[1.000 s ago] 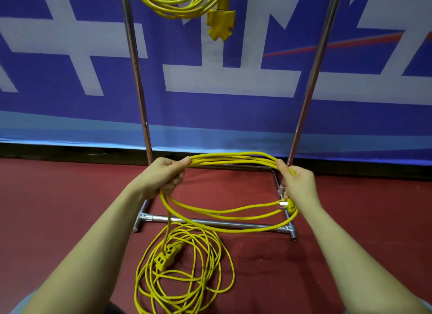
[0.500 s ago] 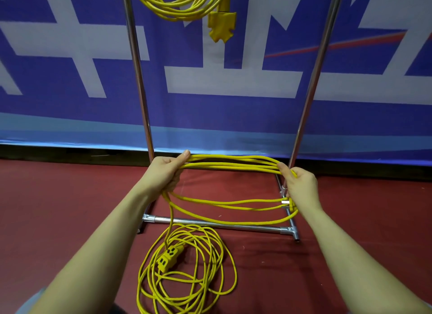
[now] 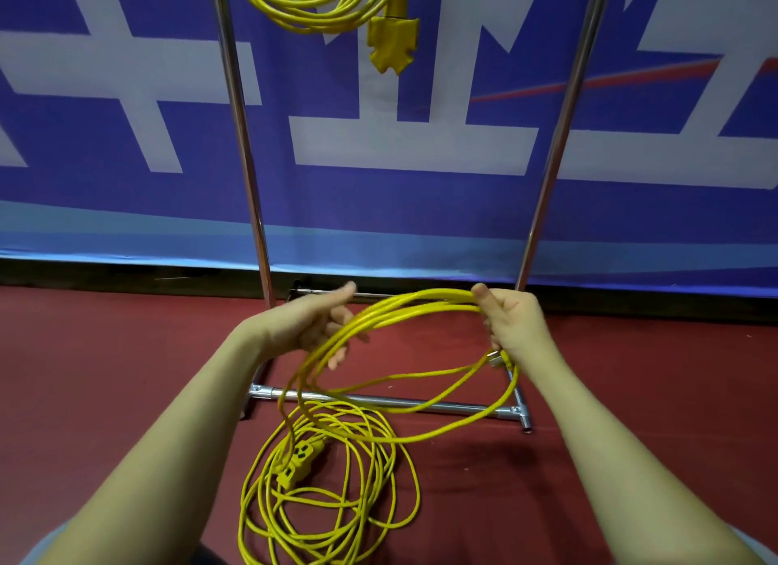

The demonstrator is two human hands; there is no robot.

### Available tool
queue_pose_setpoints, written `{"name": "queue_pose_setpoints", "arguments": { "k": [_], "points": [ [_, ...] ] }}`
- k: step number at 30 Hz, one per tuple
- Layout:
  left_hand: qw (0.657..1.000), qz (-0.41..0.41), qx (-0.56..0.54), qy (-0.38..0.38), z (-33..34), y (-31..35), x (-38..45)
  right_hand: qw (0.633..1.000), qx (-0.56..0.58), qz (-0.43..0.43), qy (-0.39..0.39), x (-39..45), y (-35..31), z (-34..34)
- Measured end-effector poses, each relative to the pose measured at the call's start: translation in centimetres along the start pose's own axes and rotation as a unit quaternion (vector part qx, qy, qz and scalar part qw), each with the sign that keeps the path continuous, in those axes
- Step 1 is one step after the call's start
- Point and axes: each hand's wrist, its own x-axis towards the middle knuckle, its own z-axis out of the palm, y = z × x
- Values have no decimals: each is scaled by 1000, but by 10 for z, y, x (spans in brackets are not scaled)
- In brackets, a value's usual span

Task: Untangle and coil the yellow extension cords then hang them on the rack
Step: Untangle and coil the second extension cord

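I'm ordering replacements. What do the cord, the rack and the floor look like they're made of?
Cord: probably a smooth rubber or vinyl jacket, matte yellow, bending in soft loops. Rack: likely steel tube, chromed or polished, with bright mirror-like highlights. Floor: dark red, dull, faintly textured; carpet or sports matting, can't tell which.

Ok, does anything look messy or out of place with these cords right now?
Yes: the cord pile on the red floor is loose and uneven, its outlet block buried among the strands. The coil hangs from the right hand only.
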Motion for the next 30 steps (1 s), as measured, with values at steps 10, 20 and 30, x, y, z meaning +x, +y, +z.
{"name": "queue_pose_setpoints", "arguments": {
  "k": [10, 20, 30],
  "points": [
    [985, 82, -125, -86, 48, 9, 21, 996, -27, -48, -76, 7, -18, 25],
    [964, 76, -253, 32, 52, 25, 38, 986, -110, -96, 76, 14, 0, 39],
    [865, 220, -431, 135, 53, 37, 52, 993, 62, -29, -98, -5, -6, 50]
  ]
}}
